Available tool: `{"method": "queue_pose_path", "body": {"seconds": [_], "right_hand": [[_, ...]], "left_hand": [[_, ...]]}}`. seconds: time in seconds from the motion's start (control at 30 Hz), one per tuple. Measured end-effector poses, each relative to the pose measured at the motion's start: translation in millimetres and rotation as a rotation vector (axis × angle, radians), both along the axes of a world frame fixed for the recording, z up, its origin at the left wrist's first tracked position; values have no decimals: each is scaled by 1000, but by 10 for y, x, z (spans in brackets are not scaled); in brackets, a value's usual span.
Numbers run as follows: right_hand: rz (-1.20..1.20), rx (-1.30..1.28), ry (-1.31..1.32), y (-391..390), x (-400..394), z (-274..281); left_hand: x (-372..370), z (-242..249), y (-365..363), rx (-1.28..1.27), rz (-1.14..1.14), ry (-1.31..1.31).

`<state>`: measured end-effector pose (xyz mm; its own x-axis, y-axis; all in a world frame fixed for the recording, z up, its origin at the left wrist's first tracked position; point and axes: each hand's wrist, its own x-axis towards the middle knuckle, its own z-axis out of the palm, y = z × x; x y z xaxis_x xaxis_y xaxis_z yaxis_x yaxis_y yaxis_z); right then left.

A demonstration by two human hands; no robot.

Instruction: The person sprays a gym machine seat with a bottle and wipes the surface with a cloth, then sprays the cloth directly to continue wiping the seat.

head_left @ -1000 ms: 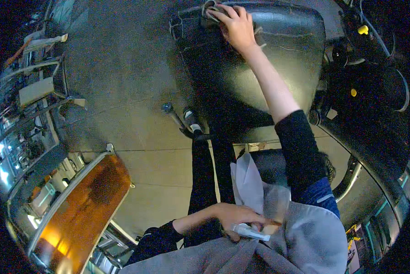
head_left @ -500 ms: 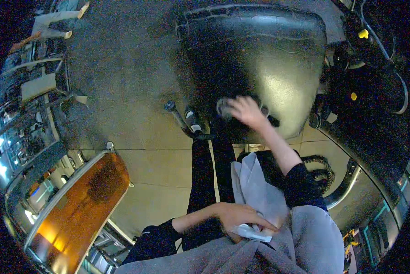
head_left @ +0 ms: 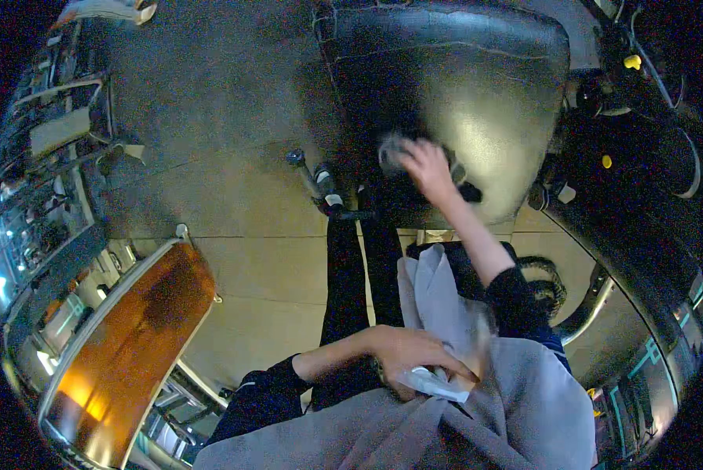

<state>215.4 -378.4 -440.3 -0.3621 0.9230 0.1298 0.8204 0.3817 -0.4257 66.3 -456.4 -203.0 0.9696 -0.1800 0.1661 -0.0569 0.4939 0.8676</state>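
My right hand (head_left: 428,168) reaches out over the black, shiny padded seat (head_left: 496,102). Its fingers are bent around a dark, greyish thing (head_left: 394,149), too blurred to name. More dark shapes show beside and below that hand on the seat. Against the grey cloth (head_left: 524,399) over my body rests my left hand (head_left: 414,356), closed on a small white folded piece (head_left: 442,384), perhaps paper or plastic. Its index finger stretches to the right over the piece. Part of the white piece is hidden under the fingers.
An orange-brown glossy panel with a metal rim (head_left: 148,321) stands at lower left. Metal frames (head_left: 61,129) line the left edge. Dark equipment with yellow knobs (head_left: 632,62) is at the right, above a curved metal tube (head_left: 590,317). Tiled floor (head_left: 265,266) lies between.
The view has shifted slightly. My right hand has moved a little up with the blurred dark thing. My left hand stays on the white piece.
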Motion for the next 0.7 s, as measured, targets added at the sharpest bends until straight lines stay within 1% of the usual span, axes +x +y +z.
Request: {"method": "queue_pose_path", "body": {"seconds": [0.03,0.1,0.17,0.2,0.23,0.27,0.3,0.33,0.37,0.4,0.43,0.5,0.57,0.6,0.63,0.67,0.7], "right_hand": [[42,-13,2,-261,1,-120],[122,-1,-89,-349,59,-55],[194,6,-134,39,155,53],[92,91,-96,336,186,192],[-35,240,-119,697,218,157],[-121,284,-193,1080,238,321],[-184,340,-167,1449,264,380],[-205,331,-184,1714,264,468],[-225,335,-258,1860,237,493],[-235,326,-233,1850,219,491],[-243,321,-208,1823,191,508],[-274,314,-245,1501,88,375],[-193,106,-221,901,-14,319],[-158,61,-231,563,-60,164],[-134,73,-161,199,-107,24],[-85,-29,-170,-100,-170,43],[-67,-93,-126,-348,-227,-30]], "left_hand": [[-4,21,27,1,-15,18],[-21,28,48,-6,-29,35],[-51,41,14,-28,-28,43],[-65,36,1,-57,-34,44],[-72,25,-11,-89,-38,45],[-74,18,-26,-125,-39,45],[-71,13,-26,-136,-38,41],[-71,9,-18,-149,-37,38],[-80,11,-16,-162,-36,36],[-81,-4,-25,-129,-22,14],[-71,-20,-59,-94,-5,-9],[-67,-44,-61,-28,57,-65],[-50,-57,-51,29,146,-124],[-39,-48,-14,23,99,-110],[-13,-26,49,17,50,-99],[4,-3,76,10,0,-87],[-2,5,71,19,-2,-72]]}}
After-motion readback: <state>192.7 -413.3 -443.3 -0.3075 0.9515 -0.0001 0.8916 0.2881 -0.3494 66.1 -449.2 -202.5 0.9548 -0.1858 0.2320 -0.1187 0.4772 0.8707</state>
